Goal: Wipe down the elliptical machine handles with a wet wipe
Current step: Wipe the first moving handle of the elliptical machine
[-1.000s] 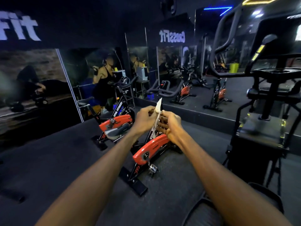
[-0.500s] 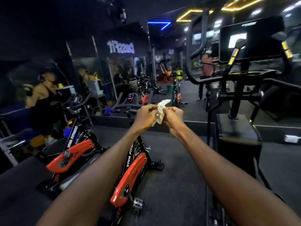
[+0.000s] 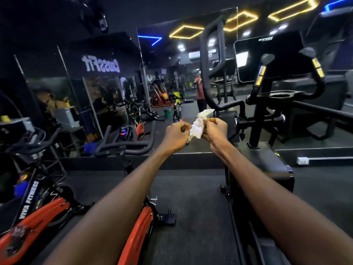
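A crumpled white wet wipe (image 3: 197,126) hangs between my two hands at chest height. My left hand (image 3: 176,135) pinches its left edge and my right hand (image 3: 215,131) pinches its right edge, fingers curled. The black elliptical machine (image 3: 263,165) stands just right of my hands. Its tall looped moving handle (image 3: 212,60) rises behind the wipe. Two short fixed handles with yellow bands (image 3: 260,75) (image 3: 318,66) flank the dark console screen (image 3: 267,56). Neither hand touches the machine.
Two red and black spin bikes (image 3: 141,226) (image 3: 34,222) stand at the lower left, one with black handlebars (image 3: 126,144) close to my left forearm. A mirror wall (image 3: 107,88) runs behind them, above a low step (image 3: 191,155). Dark rubber floor lies between the bikes and the elliptical.
The view has swung right and upward, bringing the elliptical closer and more central. My hands have pulled slightly apart, spreading the wipe between them.
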`<state>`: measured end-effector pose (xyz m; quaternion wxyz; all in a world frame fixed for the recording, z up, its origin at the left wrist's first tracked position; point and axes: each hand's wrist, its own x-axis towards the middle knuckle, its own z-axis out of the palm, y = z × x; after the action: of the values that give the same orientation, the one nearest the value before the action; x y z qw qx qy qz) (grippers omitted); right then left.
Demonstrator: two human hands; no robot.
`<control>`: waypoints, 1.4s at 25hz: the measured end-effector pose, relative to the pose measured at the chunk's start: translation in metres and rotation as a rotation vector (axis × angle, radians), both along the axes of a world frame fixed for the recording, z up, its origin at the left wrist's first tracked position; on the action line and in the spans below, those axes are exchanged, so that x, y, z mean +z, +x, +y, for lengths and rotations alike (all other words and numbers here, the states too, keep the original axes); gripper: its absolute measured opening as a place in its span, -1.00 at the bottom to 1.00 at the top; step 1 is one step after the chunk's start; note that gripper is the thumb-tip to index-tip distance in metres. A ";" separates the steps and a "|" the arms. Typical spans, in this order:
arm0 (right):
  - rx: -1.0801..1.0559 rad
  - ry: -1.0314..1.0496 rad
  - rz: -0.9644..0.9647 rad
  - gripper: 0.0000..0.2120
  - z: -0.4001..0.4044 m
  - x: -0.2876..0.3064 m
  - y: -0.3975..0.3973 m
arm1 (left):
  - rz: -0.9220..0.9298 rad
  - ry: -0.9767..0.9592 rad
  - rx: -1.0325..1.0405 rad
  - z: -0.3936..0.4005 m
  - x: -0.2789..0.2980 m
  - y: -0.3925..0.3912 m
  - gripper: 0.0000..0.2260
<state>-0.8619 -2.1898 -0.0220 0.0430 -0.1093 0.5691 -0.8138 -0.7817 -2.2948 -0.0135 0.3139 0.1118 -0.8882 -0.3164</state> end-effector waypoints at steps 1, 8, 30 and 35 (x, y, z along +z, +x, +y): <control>-0.030 -0.008 0.017 -0.93 -0.008 0.002 -0.020 | 0.011 0.000 -0.014 -0.009 0.002 -0.018 -0.83; -0.249 0.035 0.095 -0.99 -0.042 0.033 -0.175 | 0.076 0.038 -0.101 -0.061 0.033 -0.166 -0.84; -0.475 0.432 0.343 -0.70 -0.153 0.092 -0.343 | 0.329 0.321 -0.182 -0.121 0.103 -0.433 -0.82; -0.286 0.447 0.408 -0.56 -0.159 0.093 -0.351 | 0.315 0.343 -0.181 -0.127 0.120 -0.441 -0.81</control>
<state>-1.2133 -2.3492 0.0707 -0.1635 -0.1768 0.7400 -0.6281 -1.2231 -2.4214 0.1068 0.3954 0.0326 -0.7680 -0.5028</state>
